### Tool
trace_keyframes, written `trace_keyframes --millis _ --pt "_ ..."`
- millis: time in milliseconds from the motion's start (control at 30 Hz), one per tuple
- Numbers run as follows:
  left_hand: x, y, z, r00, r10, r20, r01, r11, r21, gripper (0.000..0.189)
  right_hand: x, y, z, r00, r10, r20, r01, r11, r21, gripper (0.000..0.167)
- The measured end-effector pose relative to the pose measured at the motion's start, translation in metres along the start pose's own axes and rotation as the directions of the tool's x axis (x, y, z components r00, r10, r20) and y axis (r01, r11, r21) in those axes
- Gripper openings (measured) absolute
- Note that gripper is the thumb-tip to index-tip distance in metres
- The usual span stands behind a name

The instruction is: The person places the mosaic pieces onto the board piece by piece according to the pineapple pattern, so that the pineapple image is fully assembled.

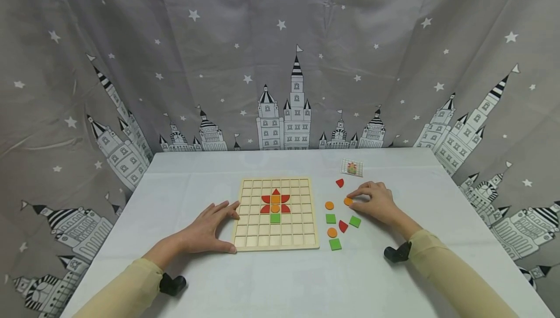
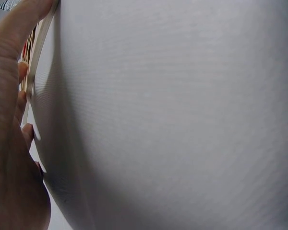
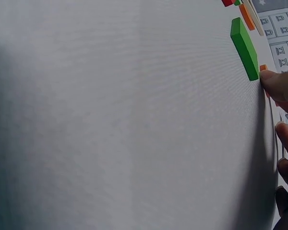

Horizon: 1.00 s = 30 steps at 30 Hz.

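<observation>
A pale wooden grid board [image 1: 253,241] lies on the table. At its middle, red pieces surround an orange square [image 1: 275,199] and an orange disc with a green square [image 1: 275,218] below them. My left hand [image 1: 205,230] rests at the board's left edge, fingers spread along it and thumb near the front corner. To the right of the board, my right hand [image 1: 377,203] pinches another orange disc [image 1: 348,201] between thumb and forefinger, at the table top. In the right wrist view, a green square [image 3: 245,50] lies close to that thumb [image 3: 278,86].
Loose pieces lie between board and right hand: orange discs [image 1: 329,205], green squares [image 1: 335,244] and red quarter-circles [image 1: 343,226]. Behind them is a small pattern card [image 1: 352,167]. A white cloth covers the table [image 1: 280,284]; a grey castle-print curtain [image 1: 280,65] hangs behind.
</observation>
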State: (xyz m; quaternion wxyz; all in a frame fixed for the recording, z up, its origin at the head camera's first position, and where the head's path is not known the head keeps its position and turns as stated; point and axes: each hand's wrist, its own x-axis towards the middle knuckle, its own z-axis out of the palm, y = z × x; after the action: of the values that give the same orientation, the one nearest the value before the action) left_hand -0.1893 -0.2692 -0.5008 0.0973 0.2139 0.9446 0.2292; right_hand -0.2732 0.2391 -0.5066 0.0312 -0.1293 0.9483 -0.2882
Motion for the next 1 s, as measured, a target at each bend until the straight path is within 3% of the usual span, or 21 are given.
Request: trace_keyframes --millis 333,667,1000 --pt "0.0 -0.001 0.001 1.0 0.004 -0.001 -0.004 1.0 0.003 0.083 0.002 0.003 0.005 0.998 -0.051 -0.031 0.05 0.998 -0.033 0.022" --pt "-0.001 0.001 -0.001 1.0 0.006 -0.001 -0.006 1.0 0.0 0.083 0.003 -0.005 0.007 0.983 -0.155 -0.095 0.144 0.984 -0.106 0.017" --pt "-0.001 0.002 -0.001 1.0 -0.004 0.002 0.004 1.0 0.007 0.081 0.005 -0.014 0.014 0.98 -0.161 -0.12 0.159 0.987 -0.029 0.016"
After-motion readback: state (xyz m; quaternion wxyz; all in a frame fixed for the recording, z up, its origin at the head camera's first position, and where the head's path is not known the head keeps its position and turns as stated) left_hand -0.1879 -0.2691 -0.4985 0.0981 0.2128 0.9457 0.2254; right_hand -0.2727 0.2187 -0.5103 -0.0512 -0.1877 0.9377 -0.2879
